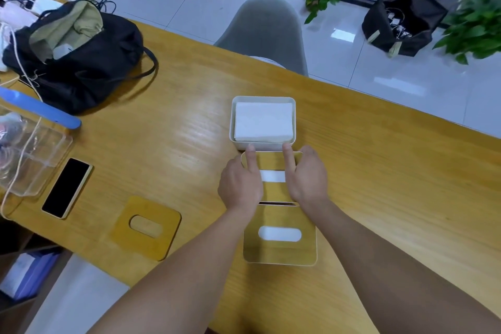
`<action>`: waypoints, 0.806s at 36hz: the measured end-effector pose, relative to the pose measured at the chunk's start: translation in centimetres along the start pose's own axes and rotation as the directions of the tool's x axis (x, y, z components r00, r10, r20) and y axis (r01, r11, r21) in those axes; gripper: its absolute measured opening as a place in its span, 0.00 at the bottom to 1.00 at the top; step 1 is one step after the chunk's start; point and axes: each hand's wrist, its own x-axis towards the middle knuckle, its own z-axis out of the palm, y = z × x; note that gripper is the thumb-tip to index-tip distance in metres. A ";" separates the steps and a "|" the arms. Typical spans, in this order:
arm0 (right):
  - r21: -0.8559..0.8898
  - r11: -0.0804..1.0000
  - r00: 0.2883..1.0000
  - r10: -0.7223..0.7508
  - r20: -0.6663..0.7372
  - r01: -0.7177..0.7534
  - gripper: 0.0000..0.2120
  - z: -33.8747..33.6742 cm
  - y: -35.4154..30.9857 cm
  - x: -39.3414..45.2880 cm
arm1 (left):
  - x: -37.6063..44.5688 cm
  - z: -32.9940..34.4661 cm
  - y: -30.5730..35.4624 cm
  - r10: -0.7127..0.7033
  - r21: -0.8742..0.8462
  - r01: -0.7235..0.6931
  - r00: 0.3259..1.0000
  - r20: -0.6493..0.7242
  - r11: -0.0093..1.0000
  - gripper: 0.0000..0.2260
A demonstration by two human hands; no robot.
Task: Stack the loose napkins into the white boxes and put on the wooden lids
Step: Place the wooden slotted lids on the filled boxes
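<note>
Three white boxes stand in a row on the wooden table. The far box (235, 127) is uncovered and holds a stack of white napkins (263, 122). The middle box carries a wooden lid (272, 161) with white napkin showing through its slot. My left hand (241, 184) and my right hand (307, 176) press on that lid, each with the index finger stretched to its far edge. The near box wears a wooden lid (280, 251) with an oval slot. A loose wooden lid (146, 226) lies flat to the left.
A black phone (66, 188) lies left of the loose lid. A clear plastic container (29, 154) with a blue lid and a black bag (78, 62) sit further left. A grey chair (267, 32) stands behind the table's far edge.
</note>
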 end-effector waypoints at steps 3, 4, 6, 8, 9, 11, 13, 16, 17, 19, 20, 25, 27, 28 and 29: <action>0.035 0.999 1.000 0.001 0.002 -0.001 0.32 0.0 0.1 -0.1 | 0.0 -0.1 -0.1 0.005 -0.033 -0.005 1.000 0.012 0.999 0.44; 0.044 0.999 1.000 -0.001 0.005 0.000 0.32 -0.1 0.1 -0.2 | -0.1 -0.2 0.0 0.004 -0.045 -0.003 1.000 0.018 0.999 0.43; 0.059 0.998 1.000 0.000 0.019 -0.001 0.31 -0.2 0.1 -0.2 | -0.1 -0.3 0.0 0.011 -0.056 -0.009 0.999 0.034 0.998 0.42; 0.071 0.997 0.999 0.004 0.041 -0.007 0.31 -0.4 0.1 -0.3 | 0.0 -0.6 0.1 0.016 -0.055 -0.013 0.998 0.058 0.998 0.40; 0.074 0.997 0.999 0.004 0.054 -0.008 0.32 -0.5 0.1 -0.3 | 0.0 -0.8 0.2 0.015 -0.055 -0.011 0.997 0.075 0.998 0.39; 0.068 0.998 0.997 0.003 0.077 -0.008 0.34 -0.9 0.2 -0.4 | 0.2 -1.2 0.1 0.008 -0.052 -0.002 0.993 0.115 0.999 0.38; 0.050 0.999 0.998 -0.003 0.062 0.000 0.36 -1.4 0.2 -0.7 | 0.4 -1.6 -0.1 0.000 -0.067 0.010 0.988 0.154 0.998 0.40; -0.022 0.999 0.998 -0.050 -0.041 0.049 0.37 -2.4 -0.3 -1.7 | 0.3 -2.8 -0.6 -0.003 -0.099 0.019 0.987 0.160 0.995 0.40; -0.048 0.996 0.995 -0.075 -0.073 0.072 0.36 -2.7 -0.6 -2.2 | 0.2 -3.3 -0.8 0.007 -0.101 0.009 0.988 0.151 0.995 0.39; -0.074 0.989 0.985 -0.139 -0.107 0.132 0.33 -3.2 -1.6 -3.4 | -0.3 -4.8 -1.3 0.040 -0.104 -0.026 0.991 0.131 0.994 0.35; -0.079 0.982 0.977 -0.182 -0.114 0.173 0.31 -3.4 -2.2 -4.1 | -0.6 -5.5 -1.8 0.063 -0.116 -0.050 0.991 0.117 0.992 0.32; -0.042 0.916 0.914 -0.400 -0.069 0.398 0.24 -2.9 -6.2 -7.5 | -1.8 -9.6 -5.1 0.188 -0.284 -0.156 0.978 0.087 0.946 0.23; -0.026 0.878 0.878 -0.479 -0.009 0.478 0.22 -1.7 -8.0 -9.1 | -2.2 -11.5 -7.4 0.194 -0.351 -0.149 0.976 0.097 0.925 0.19; -0.026 0.860 0.860 -0.510 0.032 0.510 0.20 -0.8 -8.7 -9.9 | -2.4 -12.4 -8.9 0.187 -0.366 -0.139 0.977 0.099 0.920 0.19; -0.028 0.842 0.841 -0.535 0.077 0.538 0.19 0.2 -9.3 -10.9 | -2.6 -13.3 -10.6 0.177 -0.367 -0.130 0.979 0.098 0.921 0.19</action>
